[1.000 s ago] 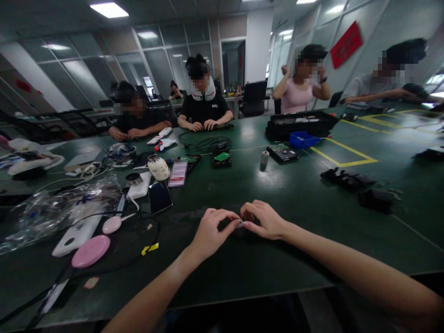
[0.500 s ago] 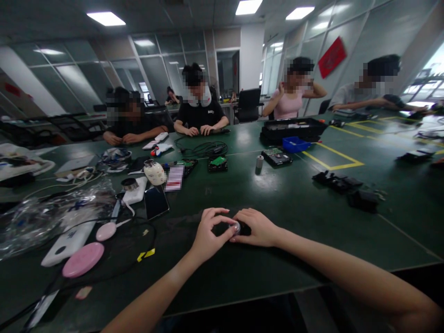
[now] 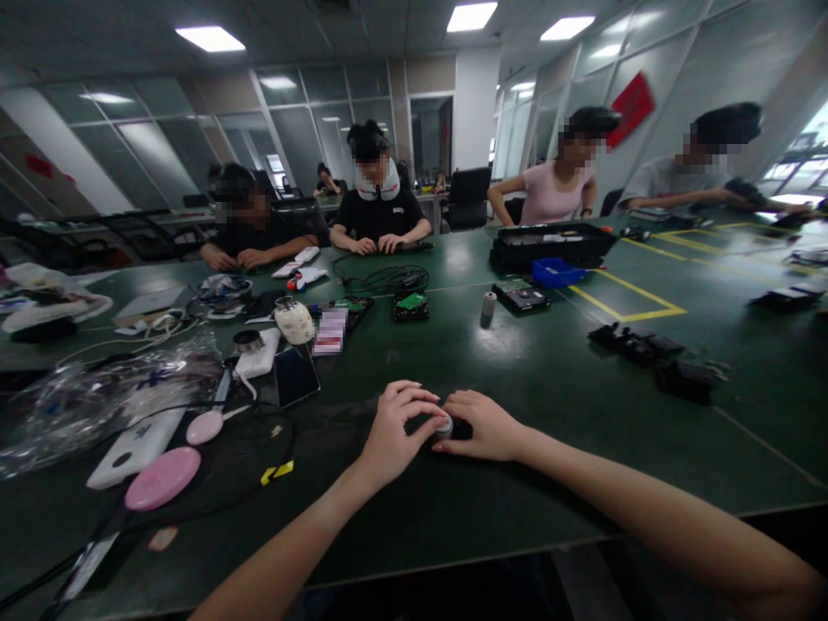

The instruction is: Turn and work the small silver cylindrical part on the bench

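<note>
A small silver cylinder [image 3: 445, 427] is upright at the table's near middle, partly hidden by my fingers. My left hand [image 3: 396, 431] curves in from the left, its thumb on the cylinder's top and the other fingers arched over toward my right hand. Wrapped around the far and right side of the cylinder is my right hand [image 3: 485, 427], which holds it low against the table. Something dark shows inside the right palm, too shaded to make out. A similar grey cylinder [image 3: 488, 308] stands upright farther off, beyond my hands.
To the left lie a phone [image 3: 297, 376], a pink oval case [image 3: 163, 478], a clear plastic bag [image 3: 97, 405] and cables. Hard drives [image 3: 521, 295], a blue tray [image 3: 557, 272] and black parts [image 3: 637, 341] sit farther off. Several people sit across the table.
The view has shifted slightly, so the scene sits a little to the right. My left thumb stays on the cylinder's top. Across the table, a person in pink has lowered their arms.
</note>
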`<action>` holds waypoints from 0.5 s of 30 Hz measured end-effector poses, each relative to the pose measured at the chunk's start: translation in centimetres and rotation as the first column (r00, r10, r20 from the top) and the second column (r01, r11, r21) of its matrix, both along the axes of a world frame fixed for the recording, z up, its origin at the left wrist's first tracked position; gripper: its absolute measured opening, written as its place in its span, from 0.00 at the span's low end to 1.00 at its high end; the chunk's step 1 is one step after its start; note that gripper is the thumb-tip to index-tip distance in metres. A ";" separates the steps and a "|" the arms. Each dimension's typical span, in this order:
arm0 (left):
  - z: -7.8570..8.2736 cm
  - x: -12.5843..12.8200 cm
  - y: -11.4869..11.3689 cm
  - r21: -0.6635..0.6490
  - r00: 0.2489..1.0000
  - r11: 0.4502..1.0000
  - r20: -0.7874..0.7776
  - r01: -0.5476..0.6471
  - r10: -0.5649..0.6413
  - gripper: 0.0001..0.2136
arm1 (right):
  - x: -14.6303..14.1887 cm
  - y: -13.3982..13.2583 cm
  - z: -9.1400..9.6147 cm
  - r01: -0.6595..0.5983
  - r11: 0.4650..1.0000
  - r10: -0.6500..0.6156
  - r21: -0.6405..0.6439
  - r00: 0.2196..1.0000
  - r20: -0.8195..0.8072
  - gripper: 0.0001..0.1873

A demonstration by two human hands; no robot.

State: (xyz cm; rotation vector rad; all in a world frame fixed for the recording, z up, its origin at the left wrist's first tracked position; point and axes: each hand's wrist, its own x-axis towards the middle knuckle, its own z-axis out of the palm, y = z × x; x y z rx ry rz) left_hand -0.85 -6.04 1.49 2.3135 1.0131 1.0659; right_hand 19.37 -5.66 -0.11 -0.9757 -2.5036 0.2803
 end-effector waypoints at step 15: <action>-2.4 -3.5 3.0 -0.014 0.950 0.981 -0.254 -0.194 0.184 0.02 | 0.0 -0.2 0.7 -0.015 0.998 0.014 -0.055 1.000 -0.010 0.21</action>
